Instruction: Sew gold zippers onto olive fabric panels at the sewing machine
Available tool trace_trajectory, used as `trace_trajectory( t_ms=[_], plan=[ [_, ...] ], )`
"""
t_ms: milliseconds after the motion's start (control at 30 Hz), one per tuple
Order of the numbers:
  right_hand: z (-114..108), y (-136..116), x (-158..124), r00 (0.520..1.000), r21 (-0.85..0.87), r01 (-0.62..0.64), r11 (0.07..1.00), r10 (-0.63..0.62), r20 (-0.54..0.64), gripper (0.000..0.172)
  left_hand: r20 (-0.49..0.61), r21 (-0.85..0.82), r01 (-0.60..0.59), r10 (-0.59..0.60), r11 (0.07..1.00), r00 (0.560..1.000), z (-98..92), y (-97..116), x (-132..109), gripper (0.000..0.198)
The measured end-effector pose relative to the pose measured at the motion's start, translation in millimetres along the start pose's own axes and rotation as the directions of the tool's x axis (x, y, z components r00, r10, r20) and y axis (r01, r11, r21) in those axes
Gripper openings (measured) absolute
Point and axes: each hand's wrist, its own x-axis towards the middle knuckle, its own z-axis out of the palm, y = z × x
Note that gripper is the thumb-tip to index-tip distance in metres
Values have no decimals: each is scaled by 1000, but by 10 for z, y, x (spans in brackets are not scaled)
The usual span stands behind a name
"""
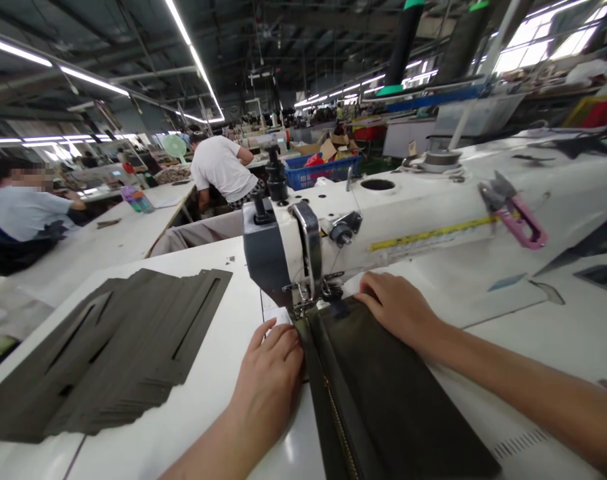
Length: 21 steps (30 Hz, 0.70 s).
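Your left hand (pixel 272 370) lies along the left edge of a dark fabric panel (pixel 388 393), fingers side by side and slightly curled, just short of the sewing machine (pixel 266 260). Your right hand (pixel 396 307) bends over the panel's far right corner, fingers close together; whether either hand pinches the cloth or merely presses it cannot be told. The panel lies on the worktop (pixel 198 420), its far end at the presser foot, a brass-toothed zipper (pixel 339 420) running toward you. The likeliest hazard is your left fingertips — a slip forward could carry them under the needle. Uneven pressure between your hands might skew the panel, bringing metal teeth into the needle's path. Vibration could shake loose the pink-handled snips (pixel 521 220) on the machine's arm; a careless left elbow might scatter the stacked pieces (pixel 133 347).
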Motion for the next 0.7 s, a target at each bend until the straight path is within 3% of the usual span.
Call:
trace_trajectory(
  t_ms=[67, 133, 200, 433, 700],
  plan=[
    [26, -166, -113, 973, -101, 196, 975, -206, -106, 12, -35, -31, 52, -53, 998, 998, -6, 17, -7, 17],
    [86, -346, -238, 871, -159, 444, 882, -466, -157, 20, -106, -45, 115, -120, 992, 987, 6, 21, -27, 15],
    [170, -488, -344, 786, -122, 590, 798, -603, -138, 28, -162, -35, 139, -143, 990, 976, 39, -1, -55, 18],
    [312, -547, -421, 776, -74, 627, 776, -630, -37, 39, -137, -11, -139, 137, 990, 981, 157, -167, -68, 26],
    [311, -531, -419, 784, -53, 618, 784, -620, -30, 38, -108, 2, -185, 184, 983, 977, 123, -165, -38, 26]
  ],
)
